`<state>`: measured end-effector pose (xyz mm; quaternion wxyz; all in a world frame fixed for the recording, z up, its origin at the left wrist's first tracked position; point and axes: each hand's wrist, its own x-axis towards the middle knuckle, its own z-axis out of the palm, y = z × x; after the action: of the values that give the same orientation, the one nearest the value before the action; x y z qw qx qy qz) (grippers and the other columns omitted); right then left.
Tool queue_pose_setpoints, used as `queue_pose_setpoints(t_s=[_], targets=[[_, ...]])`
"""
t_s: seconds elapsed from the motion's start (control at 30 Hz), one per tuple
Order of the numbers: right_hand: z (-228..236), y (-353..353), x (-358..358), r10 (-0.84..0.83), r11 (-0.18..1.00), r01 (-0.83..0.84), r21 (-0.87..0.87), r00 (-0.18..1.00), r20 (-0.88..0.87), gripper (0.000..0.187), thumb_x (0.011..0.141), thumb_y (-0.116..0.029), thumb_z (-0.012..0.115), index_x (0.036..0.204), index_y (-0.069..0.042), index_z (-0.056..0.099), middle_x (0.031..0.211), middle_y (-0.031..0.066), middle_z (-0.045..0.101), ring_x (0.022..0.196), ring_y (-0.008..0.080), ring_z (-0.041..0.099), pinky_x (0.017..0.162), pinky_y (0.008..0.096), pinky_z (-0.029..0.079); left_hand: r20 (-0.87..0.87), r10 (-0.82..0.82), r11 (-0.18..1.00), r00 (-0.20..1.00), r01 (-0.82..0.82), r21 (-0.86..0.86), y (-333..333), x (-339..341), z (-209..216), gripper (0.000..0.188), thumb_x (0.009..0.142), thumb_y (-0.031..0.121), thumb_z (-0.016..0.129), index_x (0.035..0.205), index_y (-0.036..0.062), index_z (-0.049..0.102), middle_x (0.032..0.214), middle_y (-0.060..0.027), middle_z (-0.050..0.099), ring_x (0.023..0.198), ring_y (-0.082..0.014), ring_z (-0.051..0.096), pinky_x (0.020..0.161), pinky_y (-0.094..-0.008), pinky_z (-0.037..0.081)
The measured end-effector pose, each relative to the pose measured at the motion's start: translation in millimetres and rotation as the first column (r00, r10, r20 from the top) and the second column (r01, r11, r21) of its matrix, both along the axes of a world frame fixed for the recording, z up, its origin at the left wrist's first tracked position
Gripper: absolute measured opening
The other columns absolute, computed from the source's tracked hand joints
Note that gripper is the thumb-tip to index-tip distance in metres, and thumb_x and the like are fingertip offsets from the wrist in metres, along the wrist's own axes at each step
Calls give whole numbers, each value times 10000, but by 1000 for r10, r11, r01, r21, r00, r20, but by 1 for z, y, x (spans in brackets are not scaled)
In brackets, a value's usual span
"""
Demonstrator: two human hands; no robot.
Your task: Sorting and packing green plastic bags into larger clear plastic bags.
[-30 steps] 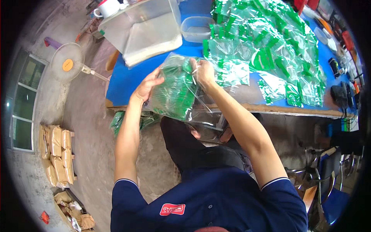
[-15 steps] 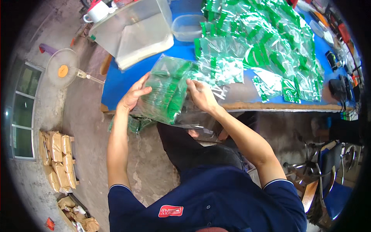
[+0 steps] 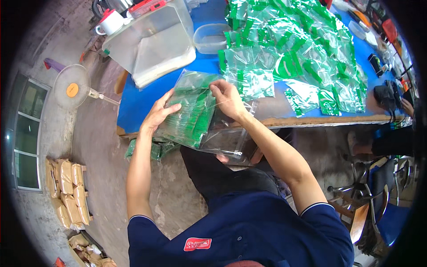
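Observation:
A clear plastic bag (image 3: 189,122) full of stacked green-and-clear packets is tilted in front of me at the table's near edge. My left hand (image 3: 158,110) grips its left side, thumb lying over the front. At the upper right edge, my right hand (image 3: 229,100) pinches the plastic between thumb and curled fingers. The loose clear end of the bag sags to the right, over my lap. Beyond, on the blue table (image 3: 144,98), lies a broad spread of overlapping green, clear and silvery packets (image 3: 302,53).
A translucent box (image 3: 162,44) and a small clear tub (image 3: 210,40) stand at the back left, near a white mug (image 3: 111,23). A fan (image 3: 72,90) and stacked brown packages (image 3: 70,196) are on the left. Another person's hand (image 3: 407,107) shows at the far right, above a blue chair (image 3: 391,222).
My right hand has moved slightly up and left, and its fingers now pinch the bag's upper edge. The bag is turned a little, showing more of the packets' edges.

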<state>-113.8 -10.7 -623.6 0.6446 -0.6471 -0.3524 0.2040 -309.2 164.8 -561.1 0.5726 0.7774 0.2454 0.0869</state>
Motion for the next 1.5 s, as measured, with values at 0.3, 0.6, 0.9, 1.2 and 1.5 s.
queue_pose_setpoints(t_s=[0.3, 0.6, 0.9, 1.2, 1.5], targets=[[20, -4, 2, 12, 999, 11, -32, 784, 621, 531, 854, -349, 787, 1247, -34, 620, 847, 140, 639, 768, 291, 665, 706, 411, 541, 36, 18, 1000, 999, -18, 5, 3, 1, -7, 759, 865, 159, 771, 1518, 13, 413, 1461, -120, 532, 1319, -212, 515, 1114, -332, 393], [8, -3, 15, -80, 995, -11, 98, 495, 865, 238, 854, -265, 755, 961, -110, 608, 837, 66, 609, 755, 264, 677, 648, 386, 558, 68, 20, 998, 998, -16, -53, 0, 1, -8, 778, 861, 155, 777, 1518, -6, 393, 1493, -129, 497, 1384, -226, 454, 1155, -343, 343], [6, 12, 19, -55, 990, -100, 97, 360, 931, 172, 852, -161, 723, 1004, -113, 660, 829, 60, 580, 766, 254, 646, 653, 382, 539, 66, 9, 998, 998, -5, -63, -4, 1, -1, 770, 884, 192, 764, 1521, -12, 383, 1510, -111, 476, 1390, -218, 436, 1167, -345, 319], [7, 9, 2, 105, 979, -203, -10, 461, 881, 189, 848, -180, 687, 1013, -92, 657, 907, 64, 599, 822, 270, 657, 707, 400, 556, 44, -14, 996, 999, 18, -86, 2, 1, 0, 745, 921, 204, 723, 1538, -1, 359, 1509, -111, 472, 1389, -228, 436, 1169, -345, 312], [5, 5, -12, -131, 989, 132, -58, 991, 22, 354, 920, -323, 721, 859, 24, 682, 732, 171, 687, 626, 238, 643, 627, 382, 508, -47, 32, 992, 998, -38, -120, 18, 22, -4, 653, 938, 174, 697, 1518, 48, 424, 1445, -91, 548, 1304, -190, 515, 1106, -323, 386]])
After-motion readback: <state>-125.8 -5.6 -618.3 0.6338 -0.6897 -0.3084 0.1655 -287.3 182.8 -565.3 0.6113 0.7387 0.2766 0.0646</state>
